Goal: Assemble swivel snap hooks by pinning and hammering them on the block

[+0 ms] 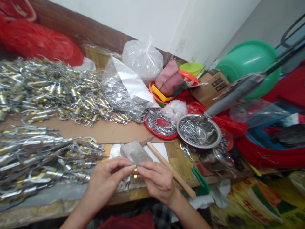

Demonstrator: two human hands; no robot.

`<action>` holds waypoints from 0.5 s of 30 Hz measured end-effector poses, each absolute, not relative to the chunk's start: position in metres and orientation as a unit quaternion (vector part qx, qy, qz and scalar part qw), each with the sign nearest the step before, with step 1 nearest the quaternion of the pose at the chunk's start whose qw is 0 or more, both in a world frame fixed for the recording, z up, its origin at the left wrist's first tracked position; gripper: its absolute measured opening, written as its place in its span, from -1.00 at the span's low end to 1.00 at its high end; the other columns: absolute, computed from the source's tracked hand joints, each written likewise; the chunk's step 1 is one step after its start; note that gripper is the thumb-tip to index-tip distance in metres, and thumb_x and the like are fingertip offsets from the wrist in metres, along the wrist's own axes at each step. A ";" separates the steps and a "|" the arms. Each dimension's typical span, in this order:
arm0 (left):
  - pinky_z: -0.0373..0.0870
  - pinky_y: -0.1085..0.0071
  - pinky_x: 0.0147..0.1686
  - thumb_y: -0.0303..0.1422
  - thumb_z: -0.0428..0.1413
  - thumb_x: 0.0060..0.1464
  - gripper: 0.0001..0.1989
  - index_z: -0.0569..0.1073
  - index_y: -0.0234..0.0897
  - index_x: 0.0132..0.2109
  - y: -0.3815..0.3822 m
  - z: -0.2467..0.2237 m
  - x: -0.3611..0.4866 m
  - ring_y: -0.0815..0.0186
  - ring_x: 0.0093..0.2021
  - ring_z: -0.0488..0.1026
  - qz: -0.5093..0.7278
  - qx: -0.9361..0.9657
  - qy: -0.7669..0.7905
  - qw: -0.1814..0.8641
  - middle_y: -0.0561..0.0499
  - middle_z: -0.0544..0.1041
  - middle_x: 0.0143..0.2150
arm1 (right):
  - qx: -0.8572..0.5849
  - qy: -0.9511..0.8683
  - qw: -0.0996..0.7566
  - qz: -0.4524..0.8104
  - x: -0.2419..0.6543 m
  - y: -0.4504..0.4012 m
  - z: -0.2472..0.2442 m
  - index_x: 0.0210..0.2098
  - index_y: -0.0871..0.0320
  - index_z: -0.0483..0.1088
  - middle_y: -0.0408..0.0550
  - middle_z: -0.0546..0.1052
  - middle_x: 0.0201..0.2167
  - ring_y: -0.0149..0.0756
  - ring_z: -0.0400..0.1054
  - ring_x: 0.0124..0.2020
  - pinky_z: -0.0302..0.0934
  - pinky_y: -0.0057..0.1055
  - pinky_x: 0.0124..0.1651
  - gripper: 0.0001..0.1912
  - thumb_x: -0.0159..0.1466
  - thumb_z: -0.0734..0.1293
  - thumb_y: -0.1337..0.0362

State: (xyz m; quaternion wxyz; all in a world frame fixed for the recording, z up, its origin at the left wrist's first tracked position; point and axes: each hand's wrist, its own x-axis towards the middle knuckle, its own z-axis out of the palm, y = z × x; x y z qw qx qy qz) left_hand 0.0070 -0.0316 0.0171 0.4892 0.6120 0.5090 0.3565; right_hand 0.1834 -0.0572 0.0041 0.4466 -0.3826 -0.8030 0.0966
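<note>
Fingers of the left hand (105, 178) and right hand (159, 180) pinch a small gold-coloured part (135, 172) between their tips, its end showing below them, just in front of a grey block (136, 150) on the desk (177, 156). A red dish (164, 137) holds silver pieces (153, 122); a steel bowl (213, 135) holds metal pins (190, 131).

Left hand (107, 175), right hand (159, 180), yellow piece (135, 173) (pinched)

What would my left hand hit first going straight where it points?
Beyond the small gold-coloured piece at its fingertips, your left hand would probably meet your right hand, though depth is unclear.
</note>
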 end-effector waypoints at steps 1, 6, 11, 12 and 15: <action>0.38 0.35 -0.28 -0.29 0.14 -0.14 -0.87 0.54 -0.23 -0.45 -0.033 0.016 0.007 0.22 -0.36 0.48 0.351 0.585 0.517 0.517 0.00 0.58 -0.42 | -0.391 -0.789 0.459 0.122 0.181 -0.058 0.005 -0.19 0.12 0.44 0.01 0.53 -0.32 -0.34 0.42 -0.34 0.34 -0.45 -0.31 -0.72 0.11 0.27 0.48; 0.44 0.38 -0.26 -0.36 0.26 -0.33 -0.43 0.37 -0.26 -0.06 -0.039 0.010 0.014 0.21 -0.22 0.48 0.405 0.427 0.490 0.643 0.00 0.57 -0.27 | -0.452 -0.726 0.461 0.237 0.172 -0.063 0.014 -0.27 0.16 0.49 -0.01 0.54 -0.42 -0.35 0.42 -0.43 0.34 -0.48 -0.38 -0.81 0.10 0.32 0.38; 0.44 0.42 -0.27 -0.32 0.22 -0.25 -0.34 0.21 -0.29 0.06 -0.038 0.009 0.018 0.30 -0.31 0.49 0.412 0.385 0.476 0.675 0.05 0.54 -0.39 | -0.567 -0.758 0.288 0.149 0.206 -0.025 0.021 -0.32 0.12 0.50 -0.09 0.54 -0.35 -0.39 0.42 -0.31 0.30 -0.50 -0.22 -0.84 0.18 0.26 0.32; 0.44 0.43 -0.28 -0.32 0.23 -0.26 -0.33 0.21 -0.29 0.06 -0.037 0.009 0.017 0.31 -0.33 0.49 0.410 0.382 0.478 0.676 0.06 0.53 -0.41 | -0.636 -0.734 0.229 0.056 0.219 -0.010 0.021 -0.29 0.10 0.48 -0.10 0.53 -0.29 -0.39 0.40 -0.25 0.27 -0.49 -0.17 -0.79 0.22 0.20 0.33; 0.43 0.44 -0.31 -0.33 0.23 -0.29 -0.30 0.20 -0.28 0.06 -0.034 0.012 0.016 0.32 -0.37 0.49 0.406 0.382 0.481 0.677 0.10 0.51 -0.46 | -0.697 -0.700 0.156 -0.001 0.254 0.033 0.016 -0.25 0.18 0.47 0.05 0.52 -0.25 -0.25 0.39 -0.20 0.23 -0.35 -0.12 -0.74 0.19 0.17 0.44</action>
